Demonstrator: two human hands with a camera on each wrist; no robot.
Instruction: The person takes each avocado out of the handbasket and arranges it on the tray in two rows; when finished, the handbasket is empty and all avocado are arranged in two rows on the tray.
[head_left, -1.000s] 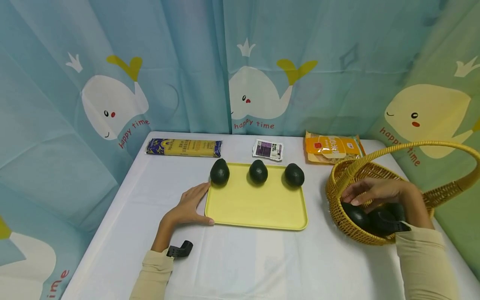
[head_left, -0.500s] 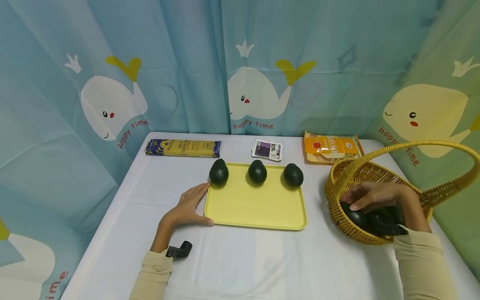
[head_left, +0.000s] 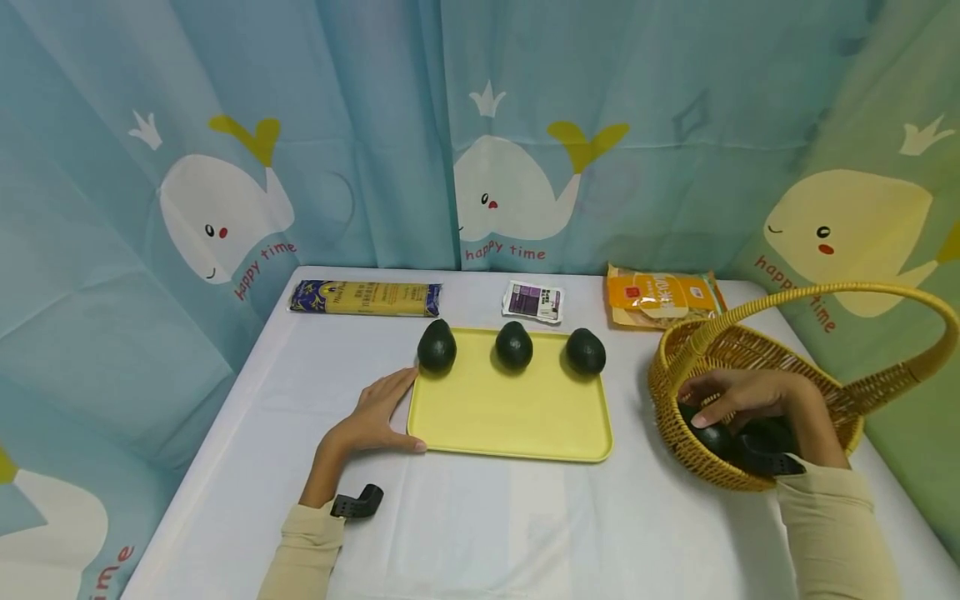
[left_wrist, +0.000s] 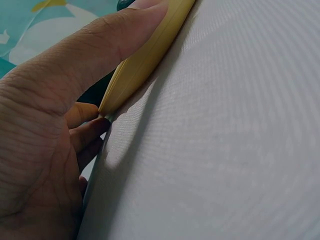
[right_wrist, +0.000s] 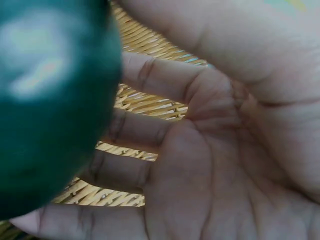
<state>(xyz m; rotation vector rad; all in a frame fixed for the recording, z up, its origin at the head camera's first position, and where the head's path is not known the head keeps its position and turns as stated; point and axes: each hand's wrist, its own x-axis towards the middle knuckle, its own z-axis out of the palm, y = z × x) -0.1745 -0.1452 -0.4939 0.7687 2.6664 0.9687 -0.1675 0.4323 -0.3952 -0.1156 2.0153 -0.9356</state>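
Observation:
A yellow tray (head_left: 510,417) lies mid-table with three dark avocados along its far edge (head_left: 437,346) (head_left: 513,345) (head_left: 585,351). My left hand (head_left: 375,417) rests flat on the table against the tray's left rim (left_wrist: 145,55), fingers straight and thumb (left_wrist: 100,45) along the front edge. At the right stands a wicker basket (head_left: 675,367) with a tall handle. My right hand (head_left: 750,400) reaches into it, fingers fairly straight and laid over a dark avocado (head_left: 712,437). In the right wrist view that avocado (right_wrist: 50,100) sits close in front of my spread fingers (right_wrist: 150,130); a grip is not visible.
Along the back lie a blue-and-yellow noodle packet (head_left: 366,297), a small purple-and-white packet (head_left: 534,300) and an orange bag (head_left: 663,296). Whale-print curtains close in the back and both sides. The white tablecloth (head_left: 487,517) stretches in front of the tray.
My right hand has sunk a little deeper into the basket onto the avocados. The left hand and the tray have stayed put.

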